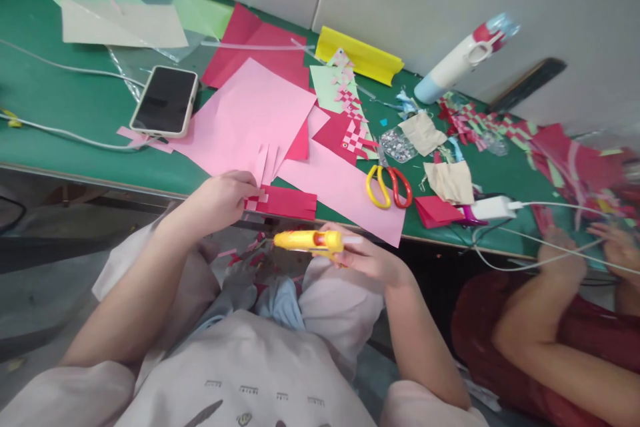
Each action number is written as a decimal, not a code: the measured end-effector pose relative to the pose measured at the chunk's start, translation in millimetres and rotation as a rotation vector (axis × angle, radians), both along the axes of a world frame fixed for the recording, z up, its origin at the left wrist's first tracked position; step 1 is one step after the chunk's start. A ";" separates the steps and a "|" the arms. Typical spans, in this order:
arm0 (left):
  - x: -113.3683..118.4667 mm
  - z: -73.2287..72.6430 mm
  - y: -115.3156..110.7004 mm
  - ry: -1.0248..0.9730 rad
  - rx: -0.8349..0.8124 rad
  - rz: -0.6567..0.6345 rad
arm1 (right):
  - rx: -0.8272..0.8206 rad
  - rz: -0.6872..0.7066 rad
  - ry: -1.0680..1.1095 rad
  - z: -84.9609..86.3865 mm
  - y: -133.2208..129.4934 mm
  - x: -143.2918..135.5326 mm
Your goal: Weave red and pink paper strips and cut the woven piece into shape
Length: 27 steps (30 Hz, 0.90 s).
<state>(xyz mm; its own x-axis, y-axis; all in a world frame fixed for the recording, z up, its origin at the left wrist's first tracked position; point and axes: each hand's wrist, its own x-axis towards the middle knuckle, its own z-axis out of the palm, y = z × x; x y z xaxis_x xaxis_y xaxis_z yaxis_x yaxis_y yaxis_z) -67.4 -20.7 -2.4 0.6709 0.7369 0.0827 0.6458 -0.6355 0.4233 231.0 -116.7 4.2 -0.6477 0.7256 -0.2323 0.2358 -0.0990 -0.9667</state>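
At the table's front edge my left hand (226, 199) is closed on a woven paper piece (289, 203), its fingertips pinching the left end. The piece has red strips reaching right and pink strips (267, 165) pointing up, with a small checkered patch where they cross. My right hand (369, 259) grips a yellow hot glue gun (304, 240) over my lap, its nozzle pointing left, below the woven piece and apart from it. Pink paper sheets (250, 110) lie behind the left hand. Scissors (389, 188) with one yellow and one red handle rest beyond the right hand.
A phone (166, 101) lies left, near white cables (70, 128). Checkered woven paper fish (350, 107), a yellow folded strip (357, 57), a bottle (463, 60) and a bag of small beads (399, 145) are farther back. At right, a co-worker's hands (563, 250) are near a white cable.
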 end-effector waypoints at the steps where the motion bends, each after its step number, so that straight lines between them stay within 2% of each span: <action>1: 0.3 0.6 -0.1 0.000 0.001 0.001 | 0.016 0.047 -0.042 -0.7 0.1 -5.5; 5: 1.2 2.0 -0.5 0.009 0.005 0.015 | 0.057 0.183 -0.177 -4.7 1.4 -28.1; 12: 0.6 2.7 -0.6 0.025 0.001 0.007 | 0.119 0.254 -0.180 -8.4 10.9 -52.5; 27: -0.5 0.8 0.9 0.030 0.029 -0.039 | 0.180 0.206 -0.039 -26.0 22.8 -65.8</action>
